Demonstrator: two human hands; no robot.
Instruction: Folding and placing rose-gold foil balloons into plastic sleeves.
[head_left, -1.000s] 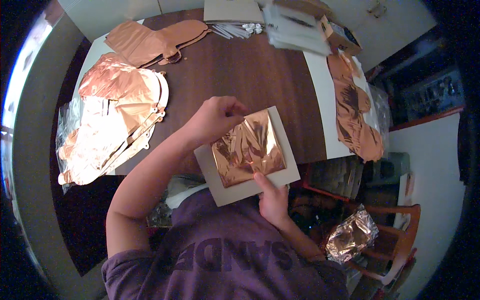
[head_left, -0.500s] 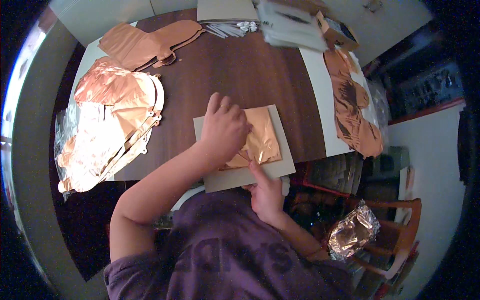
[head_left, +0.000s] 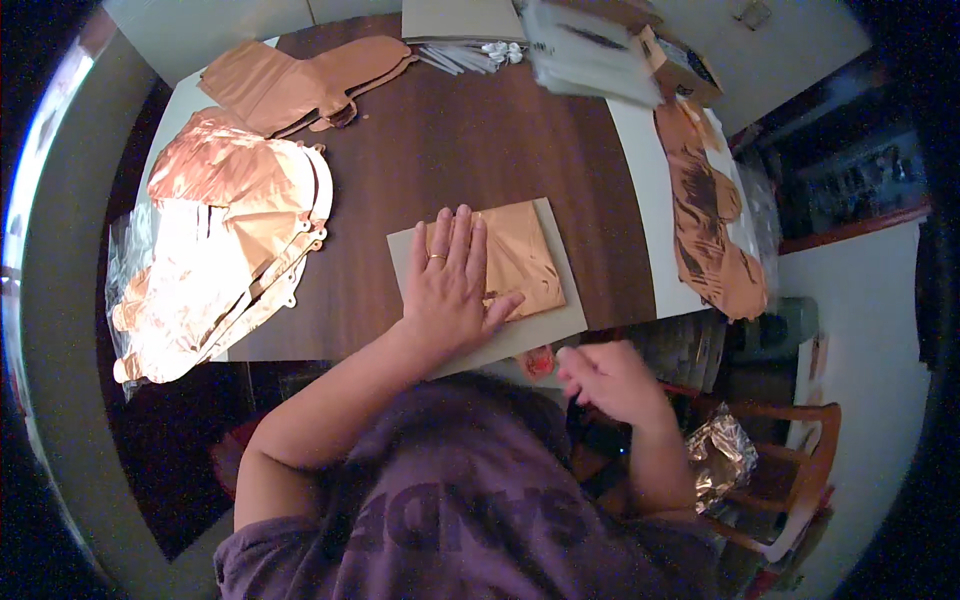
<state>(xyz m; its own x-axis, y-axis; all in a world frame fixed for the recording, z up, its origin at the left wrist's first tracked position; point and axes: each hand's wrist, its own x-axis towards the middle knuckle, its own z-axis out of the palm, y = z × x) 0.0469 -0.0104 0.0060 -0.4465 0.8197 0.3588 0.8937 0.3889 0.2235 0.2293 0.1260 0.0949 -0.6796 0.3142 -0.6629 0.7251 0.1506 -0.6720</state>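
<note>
A folded copper-coloured foil sheet (head_left: 522,255) lies on a grey cardboard square (head_left: 562,237) at the table's near edge. My left hand (head_left: 450,285) is spread flat on the left part of the foil, fingers pointing away from me and thumb out to the right. A ring is on one finger. Off the board to the lower right, my right hand (head_left: 615,385) is in the air with its fingers curled in. Whatever those fingers hold, if anything, is hidden. Just left of it, below the board, shows a small red thing (head_left: 540,362).
Shiny copper foil balloons (head_left: 235,230) lie flat at the left, with more foil balloons (head_left: 340,80) behind them and others (head_left: 695,195) at the right. White sticks (head_left: 450,58), a cardboard stack (head_left: 462,20) and clear plastic bags (head_left: 590,60) are at the back. A wooden chair (head_left: 825,430) stands lower right.
My left hand has gone from a bent grip on the foil to lying flat on it. My right hand has left the board's near edge and moved right. The foil is flatter.
</note>
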